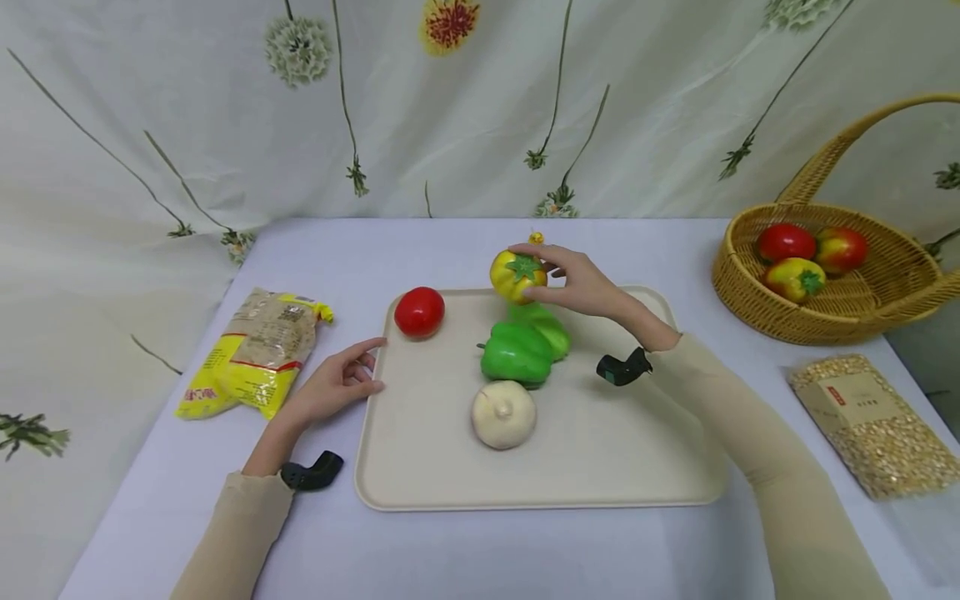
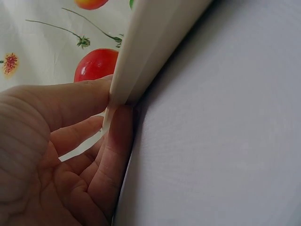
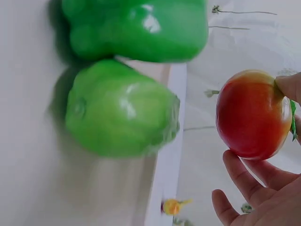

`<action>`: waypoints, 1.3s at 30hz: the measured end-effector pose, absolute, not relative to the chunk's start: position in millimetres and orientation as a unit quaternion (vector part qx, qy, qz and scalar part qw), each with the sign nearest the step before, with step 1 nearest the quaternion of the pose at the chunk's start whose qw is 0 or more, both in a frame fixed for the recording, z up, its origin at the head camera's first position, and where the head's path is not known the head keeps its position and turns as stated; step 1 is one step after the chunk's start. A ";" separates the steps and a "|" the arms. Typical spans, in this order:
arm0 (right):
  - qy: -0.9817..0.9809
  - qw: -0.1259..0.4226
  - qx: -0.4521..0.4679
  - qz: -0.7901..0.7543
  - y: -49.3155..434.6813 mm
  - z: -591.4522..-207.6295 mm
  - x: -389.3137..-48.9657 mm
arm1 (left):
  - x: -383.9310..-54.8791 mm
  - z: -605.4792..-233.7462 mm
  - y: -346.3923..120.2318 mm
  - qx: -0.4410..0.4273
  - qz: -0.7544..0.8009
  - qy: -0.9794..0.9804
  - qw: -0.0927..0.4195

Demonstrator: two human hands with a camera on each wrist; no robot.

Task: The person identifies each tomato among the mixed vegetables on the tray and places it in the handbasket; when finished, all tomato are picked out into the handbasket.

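Note:
My right hand (image 1: 576, 282) holds a yellow-and-red tomato (image 1: 517, 275) with a green leafy top over the far edge of the beige tray (image 1: 427, 450). The right wrist view shows the tomato's red side (image 3: 251, 115) between thumb and fingertips. At the tray's left side, my left hand (image 1: 337, 385) pinches the rim (image 2: 136, 56) between thumb and fingers. On the tray lie a red tomato (image 1: 420, 312), a green bell pepper (image 1: 516, 354), a light green vegetable (image 1: 550, 327) partly behind the pepper, and a round cream-white vegetable (image 1: 504, 414) with a knob on top.
To the right stands a wicker basket (image 1: 795, 321) with several red and yellow fruits inside. A clear pack of yellow grains (image 1: 892, 433) lies in front of it. Yellow printed bags (image 1: 262, 354) lie left of the tray. Beyond the tray sits a tiny yellow object (image 1: 536, 237).

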State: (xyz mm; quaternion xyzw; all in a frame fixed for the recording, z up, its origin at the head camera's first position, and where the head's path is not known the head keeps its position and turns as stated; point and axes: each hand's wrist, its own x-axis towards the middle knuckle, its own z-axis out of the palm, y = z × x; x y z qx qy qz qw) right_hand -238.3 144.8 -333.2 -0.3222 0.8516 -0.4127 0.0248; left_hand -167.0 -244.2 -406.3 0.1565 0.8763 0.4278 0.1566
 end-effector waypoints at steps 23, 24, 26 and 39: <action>0.902 -0.110 -0.092 -0.408 287.9 -324.3 -206.4 | -167.5 -404.7 -244.7 0.157 0.437 0.870 0.166; 0.901 -0.114 -0.082 -0.409 293.8 -324.2 -206.1 | -167.6 -405.0 -244.4 0.156 0.437 0.870 0.164; 0.902 -0.126 -0.058 -0.408 307.4 -321.0 -206.9 | -169.6 -405.1 -241.7 0.153 0.439 0.871 0.160; 0.881 -0.113 0.163 -0.429 372.0 -329.2 -206.6 | -165.4 -404.5 -242.8 0.161 0.443 0.867 0.162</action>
